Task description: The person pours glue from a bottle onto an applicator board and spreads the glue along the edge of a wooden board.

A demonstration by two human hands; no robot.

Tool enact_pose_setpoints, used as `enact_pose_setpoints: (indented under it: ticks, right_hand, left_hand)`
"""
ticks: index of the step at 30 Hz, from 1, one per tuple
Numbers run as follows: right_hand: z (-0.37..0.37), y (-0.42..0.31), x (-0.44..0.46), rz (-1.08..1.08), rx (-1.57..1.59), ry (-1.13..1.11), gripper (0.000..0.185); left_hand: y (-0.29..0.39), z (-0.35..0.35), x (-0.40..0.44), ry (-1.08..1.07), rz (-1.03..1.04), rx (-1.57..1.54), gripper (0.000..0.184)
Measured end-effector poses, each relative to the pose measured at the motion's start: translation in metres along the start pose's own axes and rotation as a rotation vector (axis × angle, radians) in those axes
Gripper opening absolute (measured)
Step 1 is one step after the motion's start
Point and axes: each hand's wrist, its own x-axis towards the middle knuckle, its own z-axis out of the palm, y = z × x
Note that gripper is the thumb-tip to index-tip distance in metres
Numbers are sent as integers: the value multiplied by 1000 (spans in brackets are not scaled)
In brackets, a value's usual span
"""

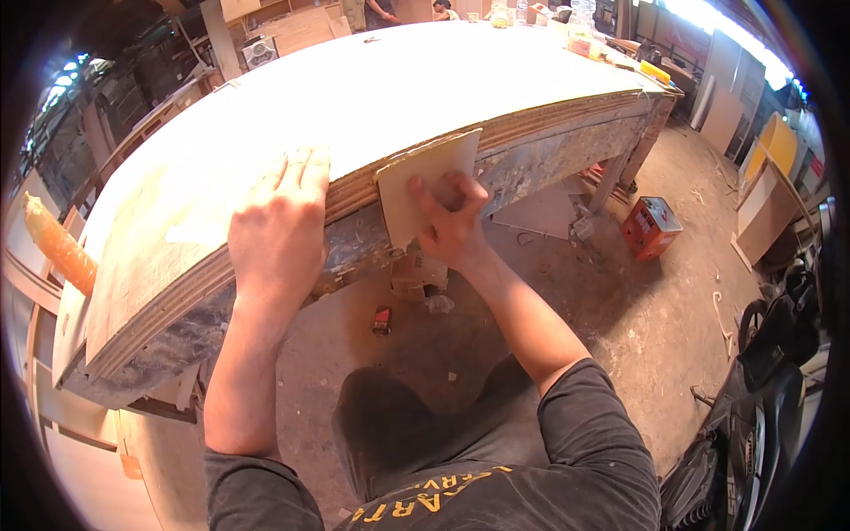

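Note:
My left hand (282, 221) lies flat on the light wooden board (168, 212), fingers stretched out together near its front edge. My right hand (456, 217) presses a pale rectangular sheet (398, 199) against the layered plywood edge (531, 124), thumb and bent fingers on its face. The sheet stands upright against the edge, its top rim rough and slightly above the board's surface. What its other side looks like is hidden. Strong glare washes out much of the board top.
An orange roll-like object (60, 243) sits at the board's left end. Bottles (580, 22) and a yellow tool (653, 71) lie at the far right corner. A red can (651, 228) stands on the floor, and a motorbike (761, 416) is at right. Two people are in the background.

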Motion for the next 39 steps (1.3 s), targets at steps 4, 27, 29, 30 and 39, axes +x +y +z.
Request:
enact_pose_setpoints:
  ticks: [4, 27, 29, 30, 39]
  right_hand:
    - [-47, -27, 10, 38, -100, -160, 72]
    - [-75, -47, 40, -5, -97, -44, 56]
    - [-81, -49, 36, 6, -76, -64, 58]
    - [-84, -50, 33, 16, -75, -95, 59]
    - [-117, -71, 2, 415, 453, -33, 55]
  left_hand:
    - [1, 0, 0, 42, 22, 23, 48]
    - [0, 0, 1, 30, -11, -22, 71]
    - [0, 1, 1, 36, -9, -17, 71]
    - [1, 1, 1, 29, -15, -19, 70]
    - [-1, 0, -1, 5, -8, -12, 58]
